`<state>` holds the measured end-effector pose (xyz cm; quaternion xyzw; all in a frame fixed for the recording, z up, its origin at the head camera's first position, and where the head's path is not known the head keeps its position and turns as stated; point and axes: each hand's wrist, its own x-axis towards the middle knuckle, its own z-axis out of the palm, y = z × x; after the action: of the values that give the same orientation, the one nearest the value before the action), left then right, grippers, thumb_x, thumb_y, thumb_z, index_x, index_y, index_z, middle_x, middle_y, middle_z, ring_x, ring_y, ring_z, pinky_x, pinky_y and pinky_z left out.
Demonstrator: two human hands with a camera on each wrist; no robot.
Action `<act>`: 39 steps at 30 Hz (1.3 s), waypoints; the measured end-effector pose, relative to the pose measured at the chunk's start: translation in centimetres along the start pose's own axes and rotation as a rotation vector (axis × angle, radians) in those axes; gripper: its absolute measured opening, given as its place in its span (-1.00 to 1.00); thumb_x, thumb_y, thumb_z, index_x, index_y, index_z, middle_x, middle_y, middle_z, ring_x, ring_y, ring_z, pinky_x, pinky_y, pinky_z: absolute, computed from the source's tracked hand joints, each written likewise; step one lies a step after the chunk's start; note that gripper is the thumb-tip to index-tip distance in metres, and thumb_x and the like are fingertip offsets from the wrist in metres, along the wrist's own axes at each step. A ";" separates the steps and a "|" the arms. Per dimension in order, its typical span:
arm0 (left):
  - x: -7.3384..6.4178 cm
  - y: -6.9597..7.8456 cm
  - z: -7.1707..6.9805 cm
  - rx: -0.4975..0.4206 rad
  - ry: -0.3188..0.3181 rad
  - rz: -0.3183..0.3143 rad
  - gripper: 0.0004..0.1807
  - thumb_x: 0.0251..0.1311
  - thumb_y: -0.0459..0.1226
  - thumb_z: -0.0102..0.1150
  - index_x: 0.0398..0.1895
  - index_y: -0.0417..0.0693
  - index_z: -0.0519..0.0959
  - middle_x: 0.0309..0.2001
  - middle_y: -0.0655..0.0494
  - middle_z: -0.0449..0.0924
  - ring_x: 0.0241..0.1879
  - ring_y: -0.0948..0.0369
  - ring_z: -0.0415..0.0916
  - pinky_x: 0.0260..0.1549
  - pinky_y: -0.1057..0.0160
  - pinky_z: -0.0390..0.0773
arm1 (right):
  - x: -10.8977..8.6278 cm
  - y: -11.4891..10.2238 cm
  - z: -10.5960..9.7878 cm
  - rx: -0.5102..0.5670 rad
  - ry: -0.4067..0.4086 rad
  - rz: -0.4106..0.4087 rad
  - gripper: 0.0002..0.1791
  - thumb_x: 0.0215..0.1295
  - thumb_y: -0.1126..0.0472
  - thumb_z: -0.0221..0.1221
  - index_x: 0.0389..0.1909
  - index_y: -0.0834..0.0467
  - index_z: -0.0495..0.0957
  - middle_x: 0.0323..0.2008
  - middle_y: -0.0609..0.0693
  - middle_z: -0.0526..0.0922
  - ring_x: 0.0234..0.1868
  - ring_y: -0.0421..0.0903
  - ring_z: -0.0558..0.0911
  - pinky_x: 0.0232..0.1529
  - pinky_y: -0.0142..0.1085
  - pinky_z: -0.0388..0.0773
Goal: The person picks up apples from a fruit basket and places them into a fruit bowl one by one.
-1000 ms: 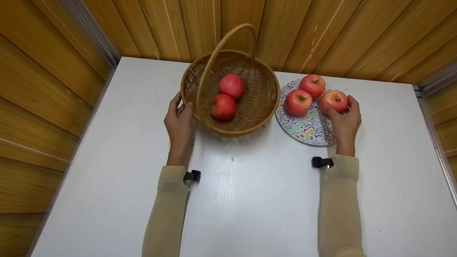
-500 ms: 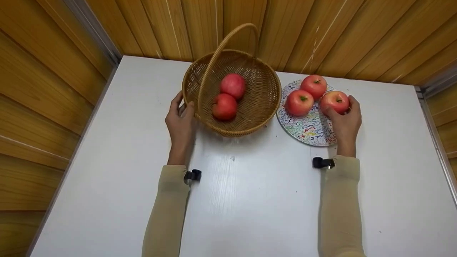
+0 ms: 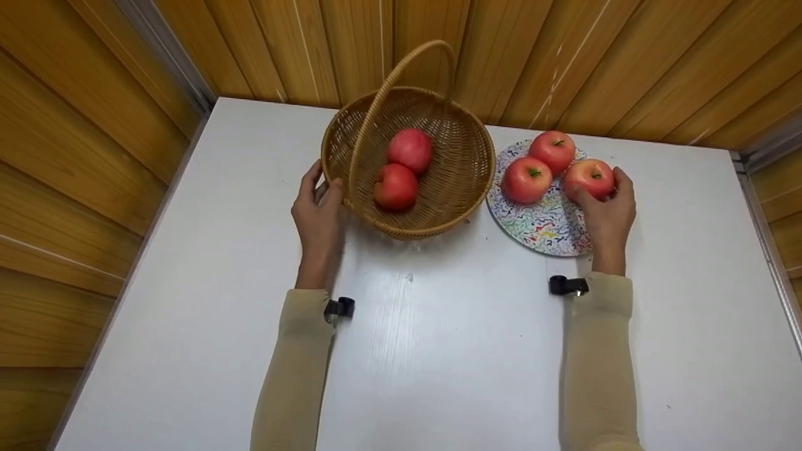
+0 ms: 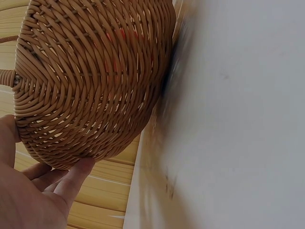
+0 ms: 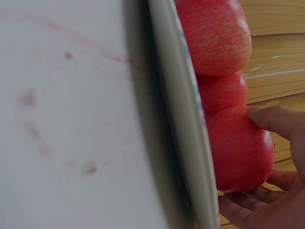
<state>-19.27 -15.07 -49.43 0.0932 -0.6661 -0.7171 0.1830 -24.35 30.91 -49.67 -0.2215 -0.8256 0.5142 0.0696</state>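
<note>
A wicker basket (image 3: 460,181) with a tall arched handle stands toward the back of the table. Two red apples (image 3: 396,187) lie inside it, touching. My left hand (image 3: 317,219) holds the basket's left side, thumb at the rim and fingers against the woven outer wall (image 4: 90,86). On a round plate with a multicoloured squiggle pattern (image 3: 545,228), to the basket's right, sit three red apples with green stems. My right hand (image 3: 606,216) grips the rightmost apple (image 3: 589,177) between thumb and fingers; this apple (image 5: 240,150) rests at the plate. The other two, a front apple (image 3: 527,180) and a back apple (image 3: 552,152), sit beside it.
The white table (image 3: 438,363) extends forward from the basket and plate. Wood-panelled walls (image 3: 501,56) rise close behind the basket and along the left side. Each wrist carries a small black camera (image 3: 567,285).
</note>
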 end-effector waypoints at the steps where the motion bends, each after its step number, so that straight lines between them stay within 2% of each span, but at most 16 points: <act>1: 0.0 -0.1 0.0 0.004 -0.001 0.007 -0.43 0.51 -0.16 0.22 0.53 0.00 0.45 0.45 0.08 0.45 0.39 0.00 0.49 0.16 0.17 0.66 | 0.0 0.0 0.0 -0.001 0.004 -0.005 -0.04 0.48 0.05 0.30 0.73 0.06 -0.01 0.67 0.00 0.12 0.62 -0.12 0.18 0.53 -0.40 0.17; 5: -0.1 -0.1 -0.1 0.021 0.001 0.036 -0.44 0.51 -0.14 0.22 0.52 -0.02 0.47 0.44 0.07 0.46 0.36 0.00 0.51 0.15 0.17 0.66 | 0.0 0.2 0.0 -0.003 0.016 -0.022 -0.06 0.46 0.10 0.28 0.73 0.09 0.01 0.66 0.01 0.15 0.62 -0.11 0.20 0.54 -0.39 0.16; 16: -0.1 -0.1 -0.1 0.035 -0.002 0.026 -0.44 0.51 -0.14 0.21 0.52 -0.03 0.47 0.46 0.06 0.44 0.38 -0.03 0.49 0.17 0.16 0.66 | -0.2 -0.2 -0.2 -0.018 0.011 -0.002 -0.06 0.49 0.06 0.30 0.73 0.07 0.01 0.66 -0.01 0.15 0.61 -0.14 0.21 0.51 -0.42 0.19; 24: 0.0 -0.2 -0.1 0.005 -0.004 0.042 -0.46 0.53 -0.19 0.21 0.51 -0.06 0.47 0.44 0.04 0.48 0.36 0.01 0.52 0.15 0.16 0.67 | -0.3 -0.6 -0.5 -0.002 0.012 0.024 -0.08 0.51 0.08 0.28 0.73 0.04 0.01 0.68 -0.03 0.11 0.63 -0.16 0.15 0.51 -0.44 0.17; 30: -0.2 -0.2 -0.2 0.019 -0.005 0.048 -0.46 0.54 -0.19 0.21 0.52 -0.03 0.46 0.43 0.09 0.49 0.32 0.13 0.54 0.14 0.17 0.67 | -0.9 -1.4 -1.3 0.032 0.049 -0.022 -0.13 0.50 0.12 0.27 0.70 0.08 0.09 0.66 -0.01 0.15 0.63 -0.14 0.16 0.51 -0.37 0.22; 39: -0.1 -0.2 -0.2 0.020 0.001 0.041 -0.46 0.52 -0.19 0.20 0.51 -0.05 0.47 0.42 0.09 0.50 0.30 0.16 0.56 0.14 0.17 0.67 | -2.1 -3.0 -1.8 0.015 0.072 -0.083 -0.14 0.49 0.07 0.31 0.69 0.06 0.14 0.64 -0.07 0.19 0.62 -0.18 0.17 0.53 -0.33 0.21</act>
<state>-19.18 -15.17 -49.65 0.0815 -0.6747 -0.7065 0.1972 -22.73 30.36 -45.96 -0.2048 -0.8271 0.5089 0.1224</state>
